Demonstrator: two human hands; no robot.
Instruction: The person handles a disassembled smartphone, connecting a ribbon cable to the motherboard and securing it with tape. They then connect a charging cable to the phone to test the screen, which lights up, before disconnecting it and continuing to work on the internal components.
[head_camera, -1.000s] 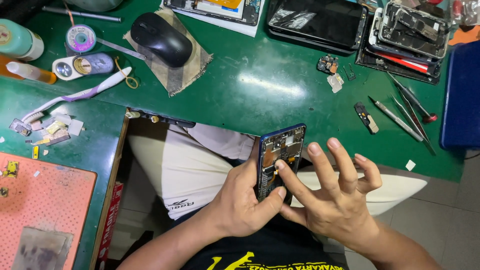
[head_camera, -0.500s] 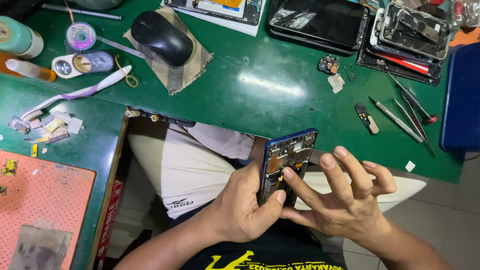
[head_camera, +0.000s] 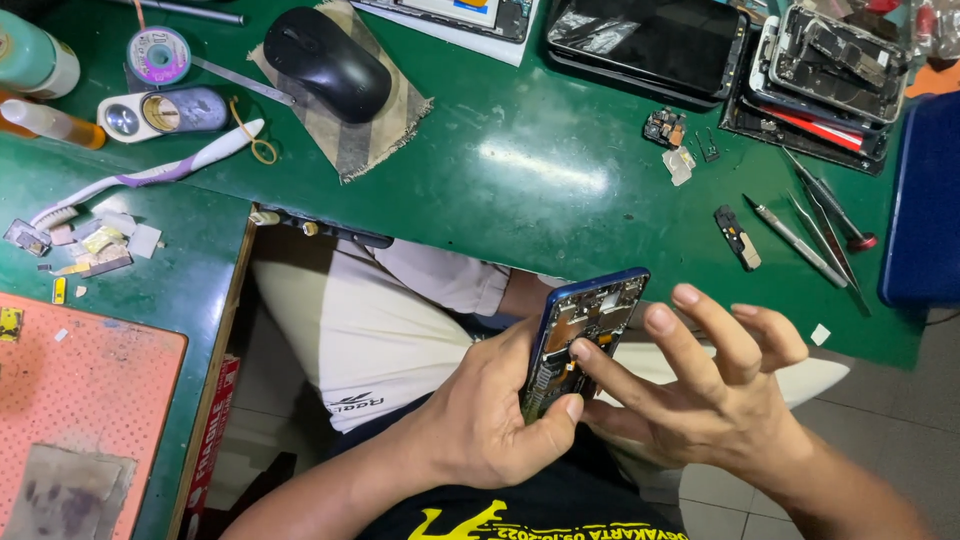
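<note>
Over lap, left hand (head_camera: 490, 420) grips opened phone (head_camera: 582, 340), right hand (head_camera: 715, 400) fingertip touching.

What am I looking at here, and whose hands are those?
The picture comes from a camera worn on a person's head, looking down, so the two hands are that person's own. The left hand holds an opened phone with a blue frame, and you can see its inner parts. The right hand spreads its fingers and one fingertip touches the phone's inside. In front is a green table. On it lie a black mouse on a cloth, a toothbrush, tweezers, a screwdriver, small phone pieces and more opened phones at the back.
</note>
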